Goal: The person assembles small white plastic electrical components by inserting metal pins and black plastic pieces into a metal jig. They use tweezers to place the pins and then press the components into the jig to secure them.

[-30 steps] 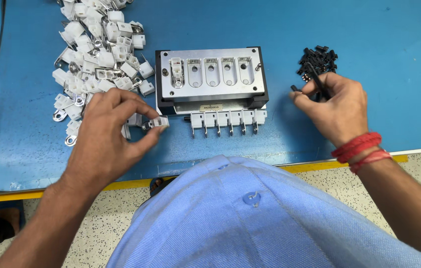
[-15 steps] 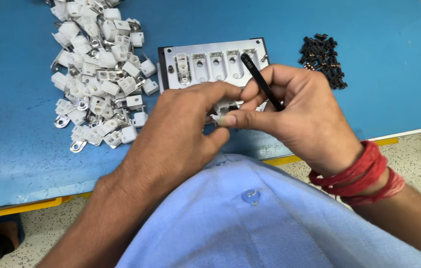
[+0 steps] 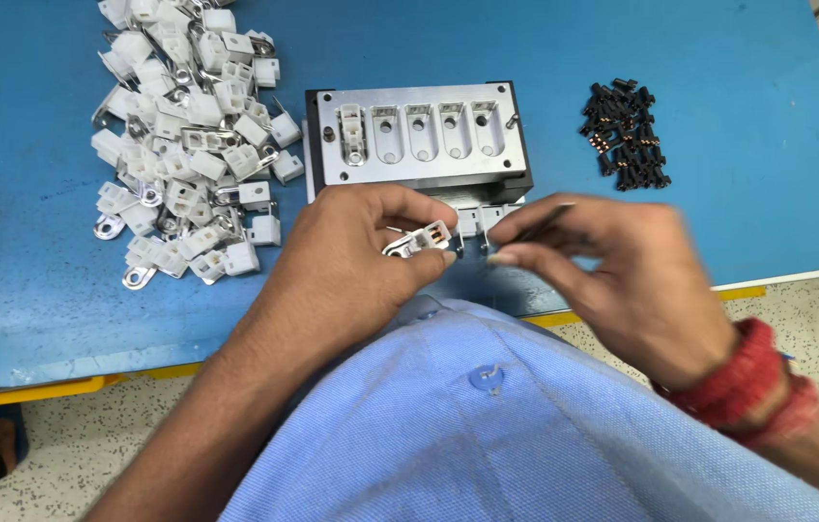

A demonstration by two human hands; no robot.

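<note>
While the left hand (image 3: 351,261) pinches a white connector (image 3: 421,239) just in front of the metal fixture (image 3: 417,135), the right hand (image 3: 612,271) beside it grips a thin dark pin (image 3: 540,224).

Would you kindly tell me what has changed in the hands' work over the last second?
The left hand left the pile of white connectors with one white connector, now held before the chest. The right hand left the black parts with a thin dark piece and came in beside it. The metal fixture, one pocket filled, both piles and the blue table stayed as they were.
</note>
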